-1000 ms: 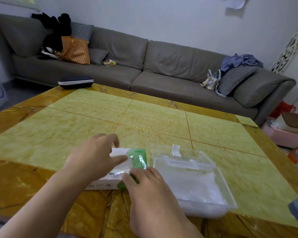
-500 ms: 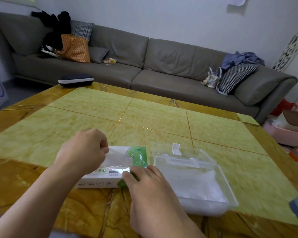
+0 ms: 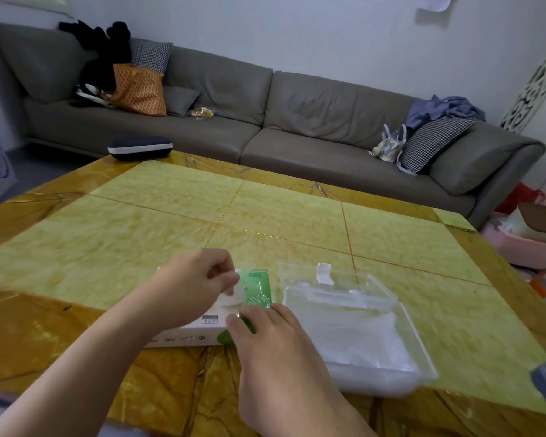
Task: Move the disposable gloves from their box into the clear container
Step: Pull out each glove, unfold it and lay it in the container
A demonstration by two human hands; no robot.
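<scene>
**The gloves might bunch up or the box might slide**

The left hand [image 3: 196,285] is pinched shut on a thin see-through glove [image 3: 230,298] at the top of the glove box [image 3: 256,287]. The right hand [image 3: 265,339] lies flat on the near corner of the box, fingers pressing down, not gripping anything.

The clear container [image 3: 416,348] sits just to the right of the right hand, and it already has some gloves inside.

If the left hand pulls too fast, I think lots of gloves could come out in one clump. If the right hand lets go, the light box may lift or slide. The thin glove could also slip out of the pinch.
</scene>
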